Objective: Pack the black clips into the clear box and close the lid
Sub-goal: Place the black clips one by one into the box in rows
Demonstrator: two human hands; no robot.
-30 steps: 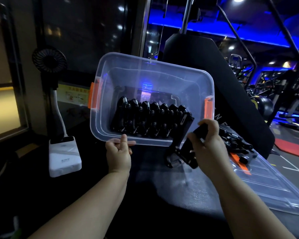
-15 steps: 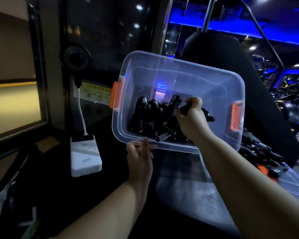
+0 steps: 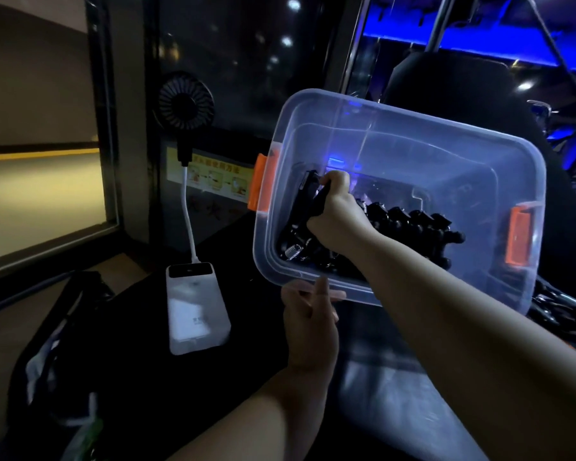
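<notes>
The clear box [image 3: 413, 134] with orange latches is tipped toward me. My left hand [image 3: 308, 314] grips its near rim and holds it up. A row of black clips [image 3: 413, 224] lies along the box's bottom. My right hand [image 3: 338, 211] reaches inside at the left end and grips one black clip [image 3: 308, 194] with a metal spring below it. More black clips [image 3: 559, 311] lie outside at the right edge, on the clear lid [image 3: 396, 410] that lies flat under my right forearm.
A white power bank [image 3: 197, 307] lies on the dark table left of the box, with a small black fan [image 3: 184, 100] on a white stalk plugged into it. A dark bag [image 3: 57, 344] sits at the lower left. A black padded seat back [image 3: 453, 84] rises behind the box.
My right hand carried a black clip from outside the box into it and moved to the box's left end. The view has swung left.
</notes>
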